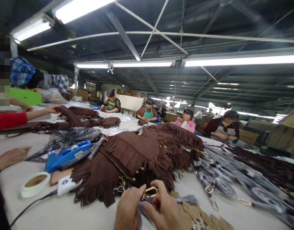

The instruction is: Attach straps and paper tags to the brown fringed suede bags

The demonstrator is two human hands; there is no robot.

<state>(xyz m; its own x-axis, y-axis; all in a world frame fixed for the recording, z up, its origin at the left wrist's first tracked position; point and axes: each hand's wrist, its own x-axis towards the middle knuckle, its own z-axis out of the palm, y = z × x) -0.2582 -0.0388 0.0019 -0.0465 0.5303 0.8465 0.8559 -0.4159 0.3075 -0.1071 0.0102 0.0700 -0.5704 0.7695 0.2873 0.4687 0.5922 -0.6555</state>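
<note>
At the bottom middle, my left hand (128, 207) and my right hand (165, 206) are close together, fingers pinched around a gold metal clasp (151, 192). Its exact shape is partly hidden by my fingers. A grey plastic-wrapped strap (147, 213) hangs below it between my hands. Just beyond lie brown fringed suede bags (135, 147) in a pile, with gold zippers and metal hooks showing. Several brown paper tags (193, 215) with white strings lie beside my right hand.
To the left are a blue tape dispenser (67, 156), a tape roll (35, 184) and a white corded device (68, 185). Grey-wrapped straps (223, 179) with gold hooks spread rightward. A co-worker's red sleeve (10, 119) and another hand (14, 158) reach in from the left; several people sit opposite.
</note>
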